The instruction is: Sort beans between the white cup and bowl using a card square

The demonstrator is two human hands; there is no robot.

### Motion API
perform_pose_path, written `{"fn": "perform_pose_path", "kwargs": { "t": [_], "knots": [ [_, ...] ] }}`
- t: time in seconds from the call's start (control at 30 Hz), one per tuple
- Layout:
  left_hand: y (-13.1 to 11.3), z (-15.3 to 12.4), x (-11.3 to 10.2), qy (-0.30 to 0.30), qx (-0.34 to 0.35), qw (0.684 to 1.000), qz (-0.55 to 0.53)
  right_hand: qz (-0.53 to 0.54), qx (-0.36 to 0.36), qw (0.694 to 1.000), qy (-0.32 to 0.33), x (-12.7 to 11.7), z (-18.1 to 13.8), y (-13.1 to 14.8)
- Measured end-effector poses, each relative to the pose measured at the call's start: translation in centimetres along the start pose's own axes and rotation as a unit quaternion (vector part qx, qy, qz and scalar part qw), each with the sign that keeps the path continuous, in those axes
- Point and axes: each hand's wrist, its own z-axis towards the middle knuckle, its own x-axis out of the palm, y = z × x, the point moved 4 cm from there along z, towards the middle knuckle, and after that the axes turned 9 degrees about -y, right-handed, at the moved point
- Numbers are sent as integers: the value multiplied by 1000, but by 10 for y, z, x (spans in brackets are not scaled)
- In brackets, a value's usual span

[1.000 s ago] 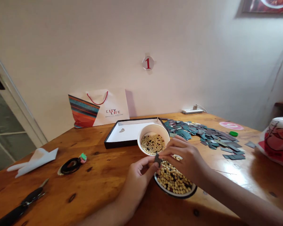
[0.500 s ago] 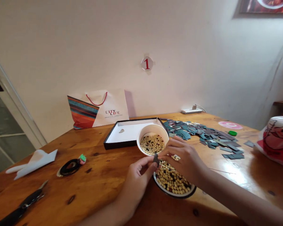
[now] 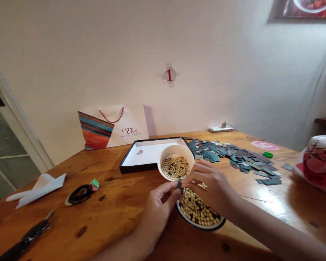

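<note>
Between the thumb and forefinger of my left hand is a small dark flat piece. The fingertips of my right hand are pinched at the piece's upper right edge; whether they also hold something small is hidden. Below my hands stands a dark-rimmed bowl full of pale wooden beads with some dark ones among them; my right hand covers part of it. Just behind is a white tub with smaller pale and dark beads.
A shallow black-edged tray holds one small scrap. Dark flat pieces lie heaped at the back right, near a green cap. Pliers, a black hair tie and folded paper lie left. A paper bag stands behind.
My hands stay almost in the same place, still together at the dark piece. The view has shifted very slightly; nothing else has visibly moved.
</note>
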Motion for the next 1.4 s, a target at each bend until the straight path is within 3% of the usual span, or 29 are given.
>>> {"fn": "perform_pose_path", "kwargs": {
  "t": [0.57, 1.4],
  "knots": [
    [1, 1, 0, 2, -4, 1000, 2, -27, -14, 999, -35, -1, 2, 7],
    [-1, -3, -1, -7, 18, 999, 43, -85, -88, 992, -23, -2, 2, 19]
  ]
}}
